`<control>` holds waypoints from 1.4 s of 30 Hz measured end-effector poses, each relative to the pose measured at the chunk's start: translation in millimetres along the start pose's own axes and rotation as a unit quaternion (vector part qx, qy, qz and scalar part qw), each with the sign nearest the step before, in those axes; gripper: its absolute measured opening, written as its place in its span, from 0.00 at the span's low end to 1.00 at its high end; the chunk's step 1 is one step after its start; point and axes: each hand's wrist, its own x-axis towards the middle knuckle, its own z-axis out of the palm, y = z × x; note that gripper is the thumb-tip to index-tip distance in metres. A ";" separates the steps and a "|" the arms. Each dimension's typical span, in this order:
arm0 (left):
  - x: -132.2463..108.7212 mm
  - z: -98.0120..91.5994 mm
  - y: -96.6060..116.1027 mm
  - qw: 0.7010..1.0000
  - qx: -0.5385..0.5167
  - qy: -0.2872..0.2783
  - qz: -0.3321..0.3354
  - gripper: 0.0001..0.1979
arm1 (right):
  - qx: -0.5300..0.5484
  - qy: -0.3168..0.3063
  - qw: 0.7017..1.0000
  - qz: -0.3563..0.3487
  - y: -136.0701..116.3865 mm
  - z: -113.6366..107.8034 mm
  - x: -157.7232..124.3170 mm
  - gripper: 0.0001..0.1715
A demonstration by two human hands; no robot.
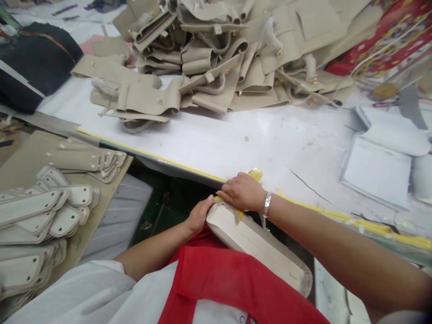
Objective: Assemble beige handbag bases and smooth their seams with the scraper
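A long off-white bag-like piece (256,243) with rounded ends lies slanting against my red apron, just below the table edge. My left hand (199,216) grips its upper left end, with the thumb on top and the other fingers mostly hidden. My right hand (245,191) is closed over that same end, palm down, around a flat yellow thing (255,173). This yellow thing sticks out above the hand, and a pointed part shows below it. I cannot make out its exact kind. A silvery bracelet circles my right wrist.
Beige leather bag parts (209,58) are heaped along the back of the white table (209,139). White strap-like pieces (33,207) are stacked on a board at the left. An open notebook (378,171) lies at the right. Yellow tape (158,158) lines the table's front edge.
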 end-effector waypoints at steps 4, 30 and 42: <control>-1.9 3.4 6.8 0.998 0.016 -0.005 0.059 0.22 | 0.018 -0.007 1.000 0.007 1.3 1.8 -4.8 0.31; 3.9 -51.1 60.9 0.957 0.207 -0.202 -0.008 0.29 | 0.175 -0.015 0.881 0.439 -69.6 -36.5 -101.3 0.28; 2.2 -21.3 30.3 0.938 -0.099 -0.323 -0.077 0.34 | 0.468 0.123 0.765 0.425 -169.0 18.9 -89.2 0.19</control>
